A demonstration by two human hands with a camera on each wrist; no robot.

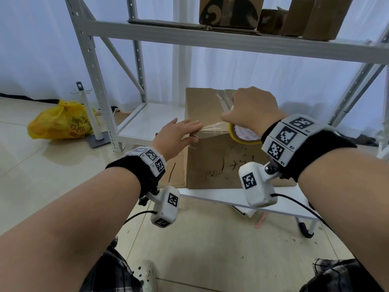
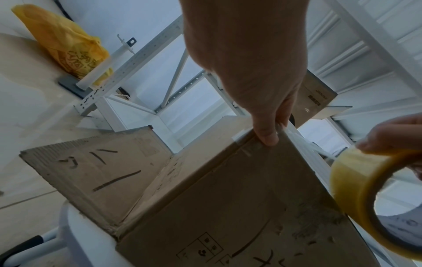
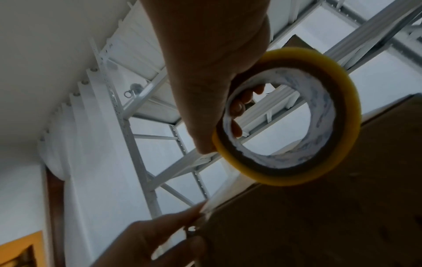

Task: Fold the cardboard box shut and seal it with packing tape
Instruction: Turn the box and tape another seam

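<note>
A brown cardboard box stands on a low white table. My left hand lies at its upper left edge. Its fingers are straight along the top and the thumb is on the side face, pressing down the tape's end. A clear tape strip runs from there along the top edge to a yellow tape roll. My right hand grips that roll, fingers through its core. One flap sticks out at the box's left.
A grey metal shelf rack rises right behind the box, with several cardboard boxes on its upper shelf. A yellow plastic bag and a white pole stand sit on the tiled floor at left.
</note>
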